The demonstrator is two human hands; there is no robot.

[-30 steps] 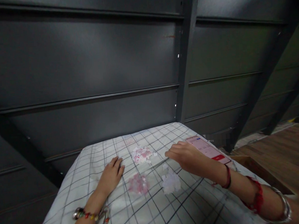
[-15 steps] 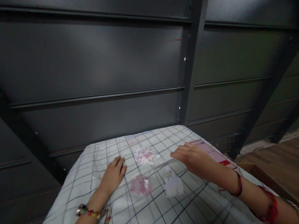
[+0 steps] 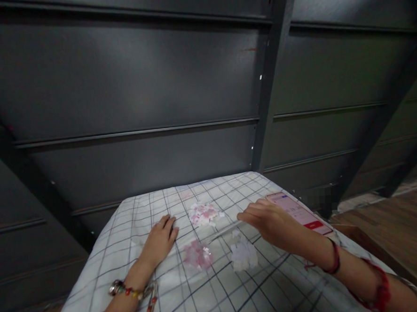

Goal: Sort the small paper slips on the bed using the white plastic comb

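My right hand [image 3: 264, 221] is closed in a pinch around a long, thin, pale tool [image 3: 223, 230] that looks like tweezers. Its far end points left, between the heaps of scraps. A mixed heap of pink and white paper scraps [image 3: 205, 214] lies farthest from me. Closer in are a heap of pink scraps [image 3: 197, 255], with something shiny and clear about it, and a heap of white scraps [image 3: 244, 255]. To the left of the heaps, my left hand [image 3: 161, 241] rests palm down on the checked cloth [image 3: 238, 295], fingers loosely stretched, holding nothing.
A phone with a lit pinkish screen [image 3: 296, 212] lies right of my right hand, partly behind my forearm. Dark metal panels [image 3: 152, 164] rise behind the cloth-covered surface. A brown box [image 3: 373, 249] stands at the right, above a wooden floor [image 3: 410, 219].
The thin tool's tip has swung left and toward me, away from the mixed heap. My left hand has stayed on the cloth. The view has shifted slightly.
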